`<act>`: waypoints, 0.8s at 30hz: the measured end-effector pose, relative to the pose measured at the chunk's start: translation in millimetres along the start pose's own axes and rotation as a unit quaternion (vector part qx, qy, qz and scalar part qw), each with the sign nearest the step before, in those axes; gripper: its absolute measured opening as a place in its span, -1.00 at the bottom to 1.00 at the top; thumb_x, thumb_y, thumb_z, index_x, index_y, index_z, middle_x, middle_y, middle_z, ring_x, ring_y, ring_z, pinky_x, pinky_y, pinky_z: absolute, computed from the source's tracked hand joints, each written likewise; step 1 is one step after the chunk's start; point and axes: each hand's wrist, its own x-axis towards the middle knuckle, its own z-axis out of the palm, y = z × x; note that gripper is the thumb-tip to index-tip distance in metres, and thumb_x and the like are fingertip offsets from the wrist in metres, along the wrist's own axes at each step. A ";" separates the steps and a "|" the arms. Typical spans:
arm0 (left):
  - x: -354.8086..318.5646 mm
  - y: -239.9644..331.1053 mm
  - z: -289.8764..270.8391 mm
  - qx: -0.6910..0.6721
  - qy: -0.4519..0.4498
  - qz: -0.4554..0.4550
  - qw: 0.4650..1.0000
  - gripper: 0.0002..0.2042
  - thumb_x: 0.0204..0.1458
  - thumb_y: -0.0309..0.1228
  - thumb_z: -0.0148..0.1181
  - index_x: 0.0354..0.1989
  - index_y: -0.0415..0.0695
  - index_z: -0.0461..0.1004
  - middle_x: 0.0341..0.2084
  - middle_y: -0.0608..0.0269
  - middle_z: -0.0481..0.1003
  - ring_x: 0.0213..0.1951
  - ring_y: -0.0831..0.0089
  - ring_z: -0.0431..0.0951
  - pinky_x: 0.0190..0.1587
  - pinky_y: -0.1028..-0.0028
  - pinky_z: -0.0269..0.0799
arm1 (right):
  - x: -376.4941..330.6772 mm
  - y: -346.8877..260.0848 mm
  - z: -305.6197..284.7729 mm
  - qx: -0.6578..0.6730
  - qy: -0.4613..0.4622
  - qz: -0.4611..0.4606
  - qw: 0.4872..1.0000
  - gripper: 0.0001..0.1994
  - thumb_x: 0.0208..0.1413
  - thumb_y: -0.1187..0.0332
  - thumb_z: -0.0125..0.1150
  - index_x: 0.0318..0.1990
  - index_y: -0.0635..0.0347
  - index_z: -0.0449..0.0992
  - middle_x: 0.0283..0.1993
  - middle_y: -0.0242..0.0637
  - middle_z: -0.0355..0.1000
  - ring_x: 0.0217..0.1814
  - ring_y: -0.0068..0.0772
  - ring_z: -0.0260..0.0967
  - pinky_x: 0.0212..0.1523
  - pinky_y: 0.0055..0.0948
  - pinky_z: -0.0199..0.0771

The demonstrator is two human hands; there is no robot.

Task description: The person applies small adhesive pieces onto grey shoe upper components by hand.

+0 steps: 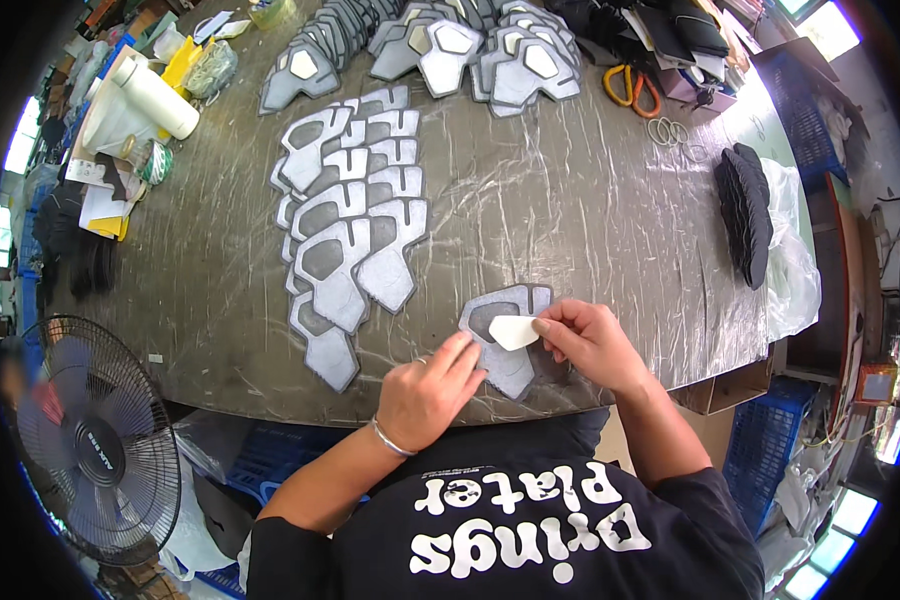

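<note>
Between thumb and fingers my right hand [597, 345] pinches a small white five-sided piece [513, 331], just over the hole of a grey shaped panel [511, 375] with a dark edge. That panel lies flat near the front of the table. My left hand [423, 400] has its fingers stretched out, fingertips at the panel's left edge, holding nothing. To the left, overlapping rows of similar grey panels [332, 290] show open holes. At the far side, more stacked panels [536, 72] carry white pieces in their holes.
Orange-handled scissors [632, 92] and pale rings [667, 130] lie at the far right. A stack of black pieces [743, 215] sits at the right edge. A white bottle [155, 98] stands far left among clutter. A black fan [100, 440] is near left.
</note>
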 end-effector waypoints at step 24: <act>-7.4 -6.3 9.6 -0.020 0.036 -0.001 0.999 -0.78 -0.12 -0.41 0.33 -0.25 -0.11 0.60 -0.02 0.35 0.53 -0.68 0.55 0.36 -0.62 0.56 0.34 | 34.9 -28.4 12.9 -0.179 -0.009 0.080 0.980 -0.78 0.12 0.34 0.27 -0.38 0.38 0.54 -0.63 -0.42 0.40 -0.60 -0.72 0.31 -0.60 -0.59 0.28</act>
